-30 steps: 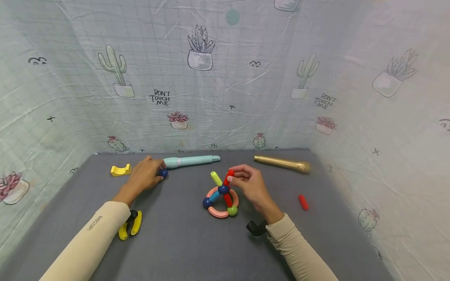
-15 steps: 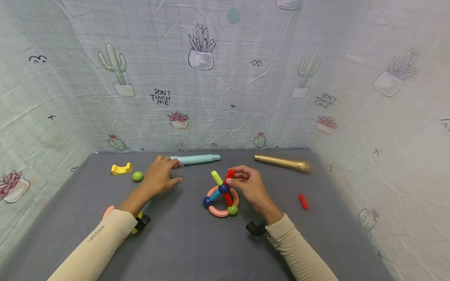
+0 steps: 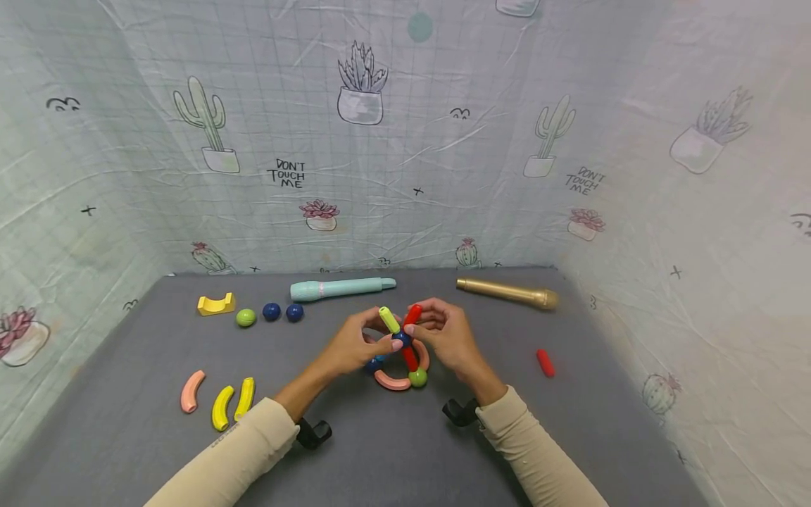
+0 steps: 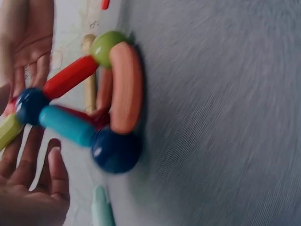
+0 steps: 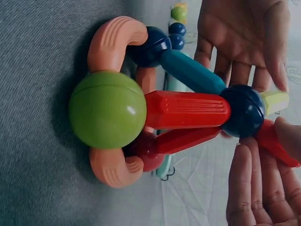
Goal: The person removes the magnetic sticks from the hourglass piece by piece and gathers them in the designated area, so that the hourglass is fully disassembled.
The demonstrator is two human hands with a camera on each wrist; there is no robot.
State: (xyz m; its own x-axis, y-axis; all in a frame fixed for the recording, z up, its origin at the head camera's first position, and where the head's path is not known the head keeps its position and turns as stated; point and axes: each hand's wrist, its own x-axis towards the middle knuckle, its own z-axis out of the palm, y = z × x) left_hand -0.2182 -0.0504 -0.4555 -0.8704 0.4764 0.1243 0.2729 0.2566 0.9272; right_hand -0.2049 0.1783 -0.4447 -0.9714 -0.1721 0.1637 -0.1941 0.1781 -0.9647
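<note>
A magnetic stick-and-ball structure stands mid-table. Its base is a ring of peach curved sticks joined by a green ball, a blue ball and a red ball. A light-blue stick and two red ones slope up to a top blue ball. From that ball rise a yellow-green stick and a red stick. My right hand pinches the upper red stick. My left hand holds the top blue ball, thumb in front, fingers behind, partly hidden.
Back left: a yellow block, a green ball, two blue balls. A peach curved stick and two yellow ones lie left. A turquoise microphone-shaped object, a gold microphone and a red stick lie around.
My left hand has left the blue balls at the back left and moved right to the structure's top blue ball. My right hand stays on the upper red stick.
</note>
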